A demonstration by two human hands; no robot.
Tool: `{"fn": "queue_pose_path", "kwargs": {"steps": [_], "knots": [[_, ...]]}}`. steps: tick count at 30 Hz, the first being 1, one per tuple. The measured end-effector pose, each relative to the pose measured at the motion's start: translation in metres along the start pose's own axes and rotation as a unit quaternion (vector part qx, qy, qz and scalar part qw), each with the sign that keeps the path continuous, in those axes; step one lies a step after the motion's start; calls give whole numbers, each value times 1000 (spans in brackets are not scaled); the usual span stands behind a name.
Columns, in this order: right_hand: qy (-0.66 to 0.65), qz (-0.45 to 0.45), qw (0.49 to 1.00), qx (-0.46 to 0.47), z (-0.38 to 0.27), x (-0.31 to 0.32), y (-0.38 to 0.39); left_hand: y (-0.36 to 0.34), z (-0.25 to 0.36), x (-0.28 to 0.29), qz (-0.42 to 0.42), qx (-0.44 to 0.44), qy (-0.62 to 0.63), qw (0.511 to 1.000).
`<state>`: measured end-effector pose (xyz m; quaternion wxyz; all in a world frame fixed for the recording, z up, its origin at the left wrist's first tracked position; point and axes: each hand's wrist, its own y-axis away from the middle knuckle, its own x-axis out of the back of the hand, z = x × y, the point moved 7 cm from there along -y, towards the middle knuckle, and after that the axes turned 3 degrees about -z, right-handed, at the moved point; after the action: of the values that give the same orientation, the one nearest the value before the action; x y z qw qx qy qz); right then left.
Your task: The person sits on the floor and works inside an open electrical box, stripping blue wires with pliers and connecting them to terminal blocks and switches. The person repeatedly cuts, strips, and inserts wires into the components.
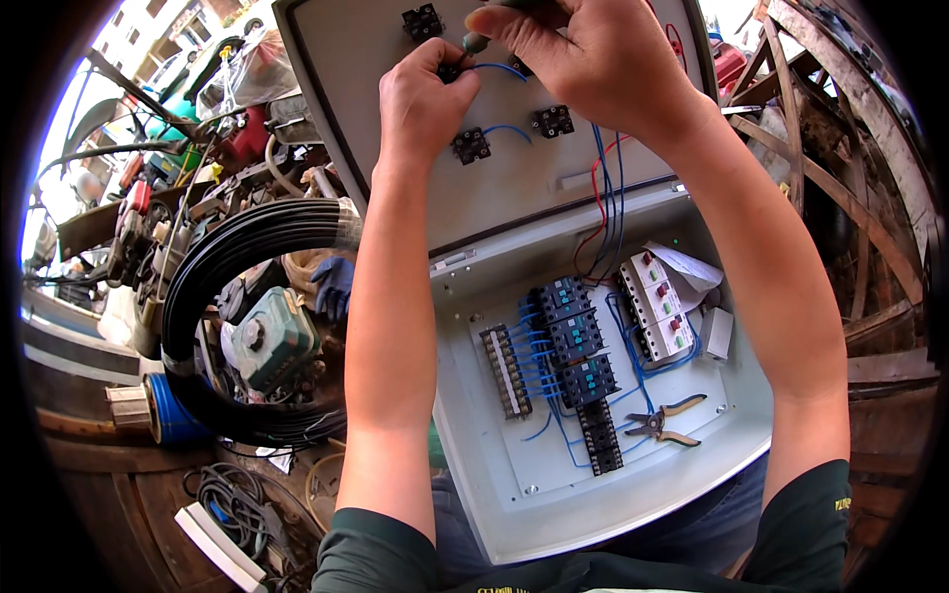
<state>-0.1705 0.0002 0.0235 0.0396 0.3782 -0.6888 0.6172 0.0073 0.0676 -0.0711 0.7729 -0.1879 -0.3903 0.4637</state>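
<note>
My left hand [420, 104] is closed round a small black contact block [451, 73] on the inside of the grey enclosure door [395, 198]. A short blue wire [504, 68] runs right from that block. In the fist of my right hand [618, 64] is a screwdriver [475, 42], its lower part pointing down at the block; its tip is hidden by my left fingers. More black blocks are fixed nearby: one [422, 22] above, one [472, 145] below with its own blue wire [509, 129], and one [553, 121] to the right.
Below the door, the grey box [465, 465] holds contactors [573, 336], a terminal strip [506, 371], white breakers [656, 306] and pliers [664, 420]. Red and blue wires [608, 212] link door and box. A black cable coil [198, 296] and clutter lie left, rusty metal framing [830, 178] right.
</note>
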Motion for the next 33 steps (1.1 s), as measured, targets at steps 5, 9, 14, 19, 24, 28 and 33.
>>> {"fn": "queue_pose_path", "kwargs": {"steps": [5,9,14,19,24,28,33], "knots": [[33,-164,986,0,-24,-5,-26,1,3,2,16,-32,-2,999],[195,-337,919,-57,-21,-20,-30,2,3,2,19,-41,-2,999],[217,-348,910,58,-47,-19,-32,0,3,3,10,-50,-26,998],[276,-392,875,-72,-49,-21,-42,3,4,3,5,-48,-12,999],[287,-362,887,9,-45,-28,-41,1,-4,0,6,-10,-7,1000],[327,-333,884,-29,-52,-26,-46,-4,-6,4,63,-82,-10,995],[312,-311,896,-48,-54,-30,-42,-8,-33,-4,-12,33,-72,997]]}}
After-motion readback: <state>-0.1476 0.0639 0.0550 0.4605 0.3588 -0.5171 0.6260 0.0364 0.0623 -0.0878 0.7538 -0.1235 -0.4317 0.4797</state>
